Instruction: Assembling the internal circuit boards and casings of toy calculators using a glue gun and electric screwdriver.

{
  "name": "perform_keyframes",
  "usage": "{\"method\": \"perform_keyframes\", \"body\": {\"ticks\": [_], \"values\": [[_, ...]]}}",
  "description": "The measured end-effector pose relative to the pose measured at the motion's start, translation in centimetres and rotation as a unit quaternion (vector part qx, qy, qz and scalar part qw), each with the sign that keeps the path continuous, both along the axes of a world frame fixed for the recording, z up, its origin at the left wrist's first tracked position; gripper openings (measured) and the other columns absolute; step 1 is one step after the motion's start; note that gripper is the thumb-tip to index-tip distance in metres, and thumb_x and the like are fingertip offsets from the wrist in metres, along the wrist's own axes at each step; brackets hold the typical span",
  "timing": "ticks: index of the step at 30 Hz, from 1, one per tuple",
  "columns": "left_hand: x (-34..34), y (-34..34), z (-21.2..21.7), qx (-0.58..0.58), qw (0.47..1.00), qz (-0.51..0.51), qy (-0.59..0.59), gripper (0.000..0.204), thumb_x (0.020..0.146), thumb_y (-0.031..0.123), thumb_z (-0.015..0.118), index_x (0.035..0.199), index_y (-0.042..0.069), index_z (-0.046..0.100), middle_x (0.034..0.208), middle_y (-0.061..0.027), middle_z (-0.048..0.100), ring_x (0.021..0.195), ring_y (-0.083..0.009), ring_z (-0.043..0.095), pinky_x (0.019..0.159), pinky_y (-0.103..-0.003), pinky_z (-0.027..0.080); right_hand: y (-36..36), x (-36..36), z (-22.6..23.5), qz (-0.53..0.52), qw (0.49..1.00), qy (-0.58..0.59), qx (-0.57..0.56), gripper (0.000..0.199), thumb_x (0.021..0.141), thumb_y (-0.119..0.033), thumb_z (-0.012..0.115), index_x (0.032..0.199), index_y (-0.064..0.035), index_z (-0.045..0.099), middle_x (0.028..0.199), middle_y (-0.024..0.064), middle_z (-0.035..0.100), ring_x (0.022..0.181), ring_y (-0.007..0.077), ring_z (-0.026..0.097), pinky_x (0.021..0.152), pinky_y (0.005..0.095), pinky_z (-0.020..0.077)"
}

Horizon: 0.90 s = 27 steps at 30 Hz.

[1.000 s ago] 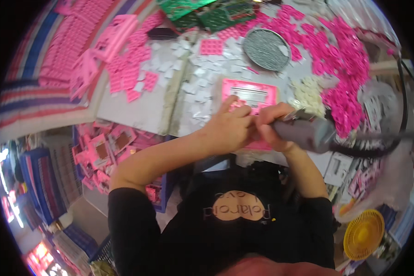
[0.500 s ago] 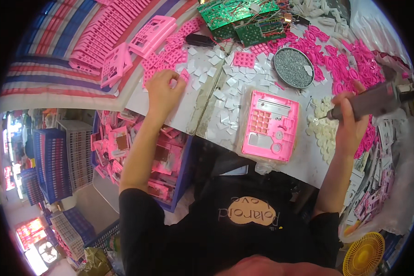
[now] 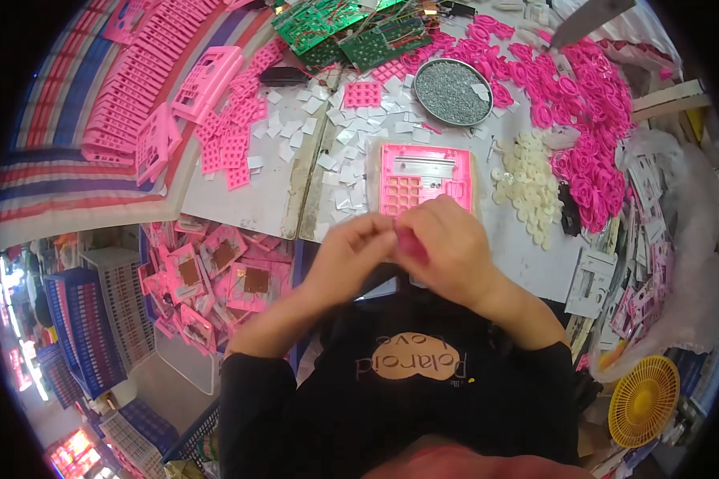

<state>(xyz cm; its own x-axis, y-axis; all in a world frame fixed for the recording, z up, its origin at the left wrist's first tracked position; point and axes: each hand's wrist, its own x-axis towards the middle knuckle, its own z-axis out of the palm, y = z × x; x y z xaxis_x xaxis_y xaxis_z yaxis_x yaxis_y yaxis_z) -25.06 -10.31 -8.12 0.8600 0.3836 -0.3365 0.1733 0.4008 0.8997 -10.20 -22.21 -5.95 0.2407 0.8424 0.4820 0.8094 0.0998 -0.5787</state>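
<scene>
Close together over the near edge of a pink plastic casing [image 3: 423, 152], my two hands hide that casing's lower part. My right hand [image 3: 453, 243] has its fingers closed around a small magenta plastic piece [image 3: 411, 243], mostly covered by the palm. Beside it my left hand [image 3: 345, 259] is pinched, fingertips meeting the right hand's; what lies between them is hidden. The casing lies open side up on a wrapped pad, its keypad grid and a metallic strip showing. A grey power screwdriver [image 3: 591, 22], blurred, hangs at the upper right.
A round dish of small screws [image 3: 454, 92] stands beyond the casing. Cream plastic discs [image 3: 523, 188] and magenta rings [image 3: 591, 120] are heaped to the right. White square pieces [image 3: 347, 152], pink keypads [image 3: 236, 144] and green circuit boards [image 3: 383, 44] lie left and far. A crate of pink parts [image 3: 216, 279] stands left below.
My left hand has come back from the pink keypads, and my right from the discs and screwdriver. They now meet over the casing. The screwdriver is out of my hand; the view has shifted.
</scene>
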Motion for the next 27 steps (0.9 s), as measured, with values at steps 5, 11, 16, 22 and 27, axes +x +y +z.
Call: {"method": "perform_keyframes", "body": {"ticks": [5,11,16,22,27], "values": [[-2.3,0.2,-0.1,0.408,0.911,-0.029,-0.048,0.025,0.084,0.0,0.066,0.109,0.002,0.065,0.104,-0.0116,0.065,0.096,-0.0236,0.065,0.081,-0.034,0.052,-1.1,2.8,-1.2,0.049,0.952,0.257,-0.159,0.015,0.08,-0.008,0.075,0.093,-0.0035,0.067,0.077,0.0085,0.064,0.064,0.0188,0.062,0.058,0.0299,0.0484],[0.2,1.9,-3.2,0.638,0.763,-0.032,-0.096,0.033,0.074,0.006,0.074,0.105,0.006,0.064,0.106,-0.0106,0.061,0.097,-0.0313,0.059,0.084,-0.044,0.045,3.0,5.5,-5.4,-0.005,0.967,0.189,-0.17,0.016,0.083,-0.011,0.072,0.095,-0.0031,0.066,0.08,0.0076,0.065,0.063,0.0177,0.063,0.059,0.0292,0.0499],[0.7,2.7,-4.0,0.687,0.718,-0.08,-0.071,0.042,0.071,0.016,0.077,0.111,0.01,0.064,0.112,-0.0085,0.059,0.103,-0.0295,0.055,0.091,-0.046,0.041,3.3,5.2,-5.7,-0.029,0.99,0.046,-0.13,0.028,0.082,-0.016,0.074,0.104,-0.0032,0.063,0.101,0.0113,0.063,0.081,0.0234,0.065,0.069,0.0342,0.0522],[1.1,5.8,-2.8,0.666,0.738,-0.033,-0.105,0.034,0.076,0.018,0.075,0.107,0.008,0.066,0.107,-0.0091,0.062,0.097,-0.0294,0.058,0.087,-0.042,0.046,0.3,2.3,-3.6,0.08,0.961,-0.145,-0.22,0.091,0.078,-0.053,0.069,0.143,0.0036,0.039,0.153,0.0229,0.032,0.145,0.0393,0.026,0.111,0.0585,0.0279],[7.0,16.8,-1.5,0.544,0.814,0.201,0.022,0.024,0.084,0.026,0.072,0.09,0.003,0.068,0.085,-0.0132,0.067,0.079,-0.0301,0.064,0.074,-0.04,0.051,0.3,0.6,-4.0,0.095,0.928,-0.193,-0.304,0.101,0.077,-0.063,0.064,0.146,0.006,0.035,0.156,0.0229,0.027,0.147,0.0366,0.02,0.114,0.06,0.0186]]}}
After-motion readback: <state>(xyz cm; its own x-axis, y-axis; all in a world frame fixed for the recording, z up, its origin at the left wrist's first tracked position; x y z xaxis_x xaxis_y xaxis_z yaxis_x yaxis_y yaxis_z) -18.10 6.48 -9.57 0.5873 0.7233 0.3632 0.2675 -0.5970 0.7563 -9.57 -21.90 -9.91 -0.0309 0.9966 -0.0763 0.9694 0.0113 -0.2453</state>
